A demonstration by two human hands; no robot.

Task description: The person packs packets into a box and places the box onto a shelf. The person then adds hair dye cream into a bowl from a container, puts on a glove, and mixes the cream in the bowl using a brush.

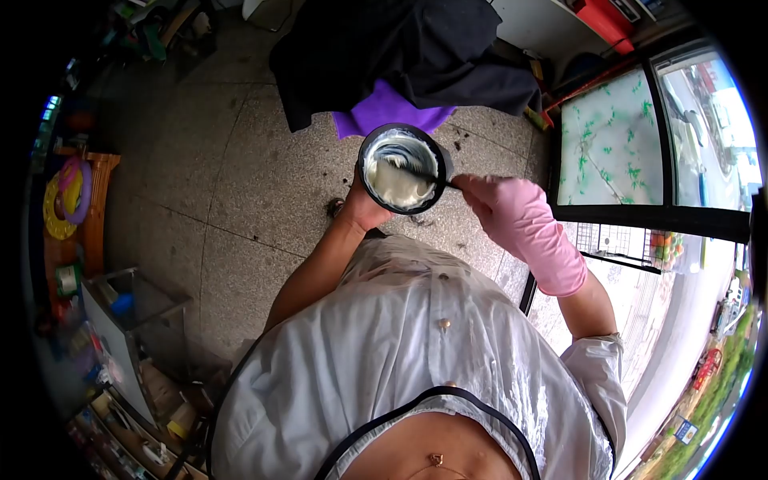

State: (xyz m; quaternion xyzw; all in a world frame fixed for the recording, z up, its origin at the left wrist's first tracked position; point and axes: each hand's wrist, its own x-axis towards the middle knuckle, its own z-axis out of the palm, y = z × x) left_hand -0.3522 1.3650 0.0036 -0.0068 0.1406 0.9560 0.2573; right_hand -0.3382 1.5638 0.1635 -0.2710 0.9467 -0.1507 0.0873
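Observation:
My left hand [367, 208], bare, is wrapped round the left side of a black mixing bowl [409, 212]; part of its fingers is hidden by the bowl. Thick white cream [398, 186] lies inside and is smeared up the inner wall. My right hand [512, 212] wears a pink rubber glove and pinches the dark handle of a brush [428, 175]. The brush's head dips into the cream, so its tip is partly covered. Both hands are held out in front of my white shirt [400, 344], above the floor.
Beyond the bowl is a large black cloth [408, 56] with a purple cloth [392, 110] under it. Speckled floor [200, 176] spreads below, with small dark bits on it. A glazed door [616, 144] stands at right, a clear-sided cabinet [140, 320] at left.

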